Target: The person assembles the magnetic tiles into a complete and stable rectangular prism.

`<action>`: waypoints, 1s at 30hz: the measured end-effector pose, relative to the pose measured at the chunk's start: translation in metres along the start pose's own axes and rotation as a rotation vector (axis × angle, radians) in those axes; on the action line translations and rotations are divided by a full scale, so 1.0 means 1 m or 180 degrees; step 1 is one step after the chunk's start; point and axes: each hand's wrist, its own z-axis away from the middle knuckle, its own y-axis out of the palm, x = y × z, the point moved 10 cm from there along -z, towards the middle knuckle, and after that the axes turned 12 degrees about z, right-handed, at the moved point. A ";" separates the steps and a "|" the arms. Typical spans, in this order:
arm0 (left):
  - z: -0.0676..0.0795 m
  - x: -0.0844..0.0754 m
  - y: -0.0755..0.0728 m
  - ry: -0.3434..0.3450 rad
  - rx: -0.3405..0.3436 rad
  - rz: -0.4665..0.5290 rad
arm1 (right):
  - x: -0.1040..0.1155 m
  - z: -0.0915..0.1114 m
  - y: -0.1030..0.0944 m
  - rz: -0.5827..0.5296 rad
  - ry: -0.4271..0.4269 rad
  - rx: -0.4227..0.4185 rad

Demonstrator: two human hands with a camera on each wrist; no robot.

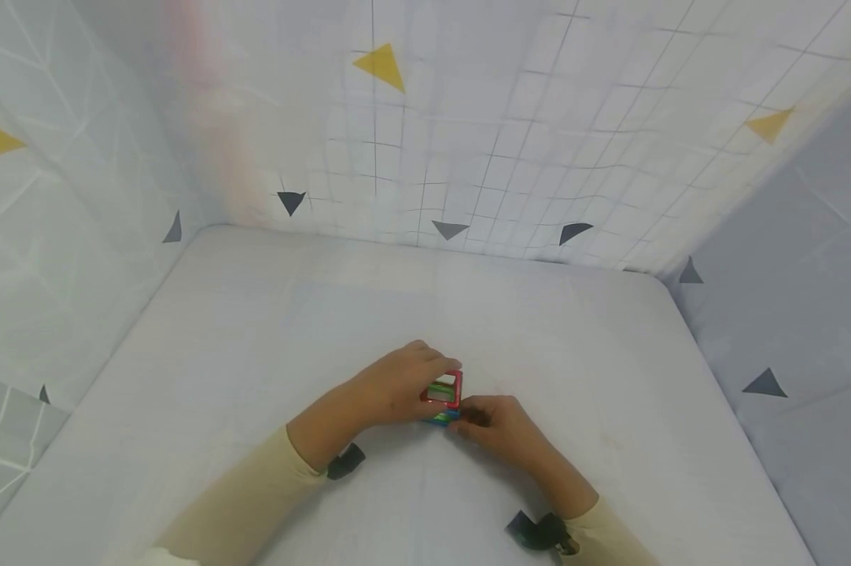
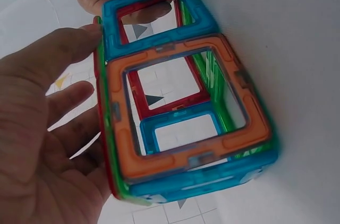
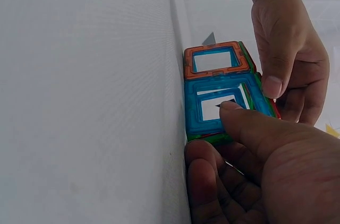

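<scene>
A small box-shaped structure of see-through magnetic tiles (image 1: 443, 387) sits on the white surface between the two hands. Its square frames are red, green, blue and orange. In the left wrist view an orange tile (image 2: 188, 112) faces the camera, with a blue tile (image 2: 159, 17) beside it. My left hand (image 1: 400, 385) reaches over from the left and holds the structure, fingers at its far edge and thumb at its near edge. My right hand (image 1: 506, 428) grips its right end. In the right wrist view the right thumb (image 3: 249, 123) lies on the blue tile, with fingers curled by the lower edge.
The white table surface (image 1: 369, 291) is bounded by white cloth walls (image 1: 496, 118) with grid lines and grey and yellow triangles. Black wrist mounts (image 1: 539, 531) stick out from both sleeves, close above the table.
</scene>
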 end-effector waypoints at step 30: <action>0.022 0.030 -0.006 -0.0229 -0.0468 -0.0111 | -0.004 0.003 0.004 0.0175 0.0030 0.0221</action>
